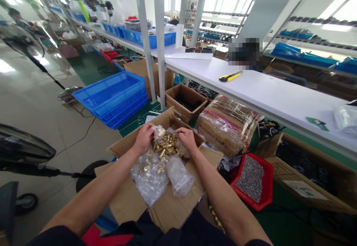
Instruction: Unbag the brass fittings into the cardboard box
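Note:
An open cardboard box [170, 205] sits in front of my lap, holding clear plastic bags [156, 179] of small brass fittings [166, 145]. My left hand [143, 138] is closed on the upper left edge of one clear bag. My right hand [186, 139] is closed on the bag's right edge. Between both hands the bag's mouth is spread and a heap of brass fittings shows. More bagged fittings lie just below, toward me.
A red tray of small grey parts [252, 181] lies right of the box. A film-wrapped carton [225, 125], open cardboard boxes and stacked blue crates [113, 95] stand on the floor. A white bench [267, 93] carries a yellow knife [230, 76]. A fan [25, 153] stands left.

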The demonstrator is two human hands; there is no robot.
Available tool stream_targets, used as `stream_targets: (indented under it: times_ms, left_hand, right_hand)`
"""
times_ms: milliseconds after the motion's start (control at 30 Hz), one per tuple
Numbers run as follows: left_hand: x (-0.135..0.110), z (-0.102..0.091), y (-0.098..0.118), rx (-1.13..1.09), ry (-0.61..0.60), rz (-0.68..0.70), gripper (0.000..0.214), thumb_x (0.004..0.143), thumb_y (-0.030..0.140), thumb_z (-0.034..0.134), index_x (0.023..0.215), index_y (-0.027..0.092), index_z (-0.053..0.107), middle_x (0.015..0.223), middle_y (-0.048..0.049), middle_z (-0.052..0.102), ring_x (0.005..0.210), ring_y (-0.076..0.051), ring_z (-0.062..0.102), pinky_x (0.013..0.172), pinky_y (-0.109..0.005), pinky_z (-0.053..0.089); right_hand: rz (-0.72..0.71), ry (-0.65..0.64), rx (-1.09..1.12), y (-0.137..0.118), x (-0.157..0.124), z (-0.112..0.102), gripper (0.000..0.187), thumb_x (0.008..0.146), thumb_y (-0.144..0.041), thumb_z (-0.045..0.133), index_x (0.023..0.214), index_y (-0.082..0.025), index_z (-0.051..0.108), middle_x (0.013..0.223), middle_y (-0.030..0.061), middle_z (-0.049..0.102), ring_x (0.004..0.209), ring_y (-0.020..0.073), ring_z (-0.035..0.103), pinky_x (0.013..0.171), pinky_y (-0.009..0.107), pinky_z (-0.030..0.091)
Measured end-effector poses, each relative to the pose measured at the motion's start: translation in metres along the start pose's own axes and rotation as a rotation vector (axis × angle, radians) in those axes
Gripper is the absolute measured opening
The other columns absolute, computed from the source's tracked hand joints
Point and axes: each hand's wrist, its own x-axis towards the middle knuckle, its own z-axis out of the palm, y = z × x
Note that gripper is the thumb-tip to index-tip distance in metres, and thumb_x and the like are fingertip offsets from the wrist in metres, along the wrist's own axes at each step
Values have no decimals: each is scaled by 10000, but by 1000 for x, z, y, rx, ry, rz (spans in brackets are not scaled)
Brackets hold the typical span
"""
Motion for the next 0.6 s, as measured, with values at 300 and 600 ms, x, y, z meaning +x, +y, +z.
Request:
stream_targets:
  times_ms: [300,600]
  left_hand:
    - [2,36,-15,-61,22,-94,216,764,355,599,828,169,510,734,0,604,681,-132,587,694,-290,510]
    - [-4,-6,-13,773,-234,92,248,803,266,534,1036,192,572,1023,-84,668,895,-218,637,848,-364,478]
  right_hand:
    - [-78,-172,87,-19,-3,21,603,720,-369,713,1289,-240,559,1281,51,605,1166,226,556,1058,383,377]
    - [-155,-69,-233,-9,4,25,285,915,-358,473,1012,-246,717,1115,66,683,1080,232,588,993,383,412]
